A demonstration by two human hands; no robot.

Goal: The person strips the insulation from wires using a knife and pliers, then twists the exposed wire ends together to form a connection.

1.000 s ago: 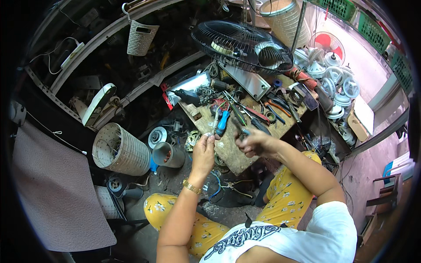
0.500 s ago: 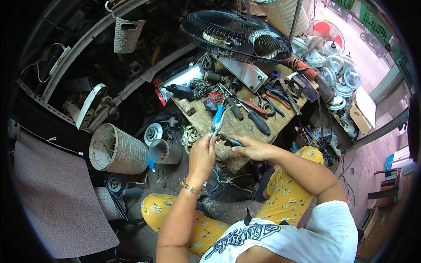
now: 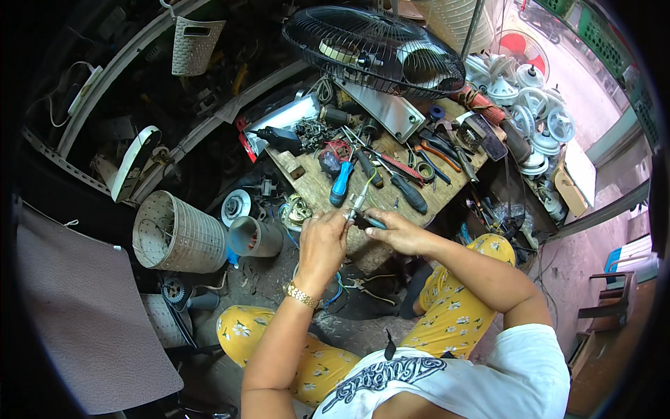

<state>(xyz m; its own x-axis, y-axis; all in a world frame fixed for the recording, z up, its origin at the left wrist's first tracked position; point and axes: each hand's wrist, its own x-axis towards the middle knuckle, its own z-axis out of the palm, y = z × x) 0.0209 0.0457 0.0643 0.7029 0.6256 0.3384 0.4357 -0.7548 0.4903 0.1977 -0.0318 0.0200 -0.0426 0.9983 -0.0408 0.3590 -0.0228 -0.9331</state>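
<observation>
Over the near edge of the wooden bench, my left hand [image 3: 322, 243] is closed on a small silvery cylindrical part [image 3: 357, 203]. A thin yellow-green wire [image 3: 370, 183] sticks out from its far end. My right hand [image 3: 398, 234] grips pliers [image 3: 375, 222] with a blue-grey handle, and their dark jaws meet the part beside my left fingertips. What exactly the jaws bite is hidden. Just beyond my left hand lies a blue-handled screwdriver [image 3: 340, 184]. A dark grey-handled screwdriver [image 3: 408, 193] rests to its right.
Orange-handled pliers [image 3: 440, 155] and other tools crowd the wooden bench [image 3: 307, 183]. A black fan cage [image 3: 373, 49] rises behind them. White fan parts [image 3: 534, 119] are piled at the right. Left of the bench stand a grey cup [image 3: 259, 237] and a woven basket [image 3: 183, 234].
The silvery part has tilted to the right, away from the blue screwdriver, which now shows whole. My left hand has turned with it. The pliers stay against the part.
</observation>
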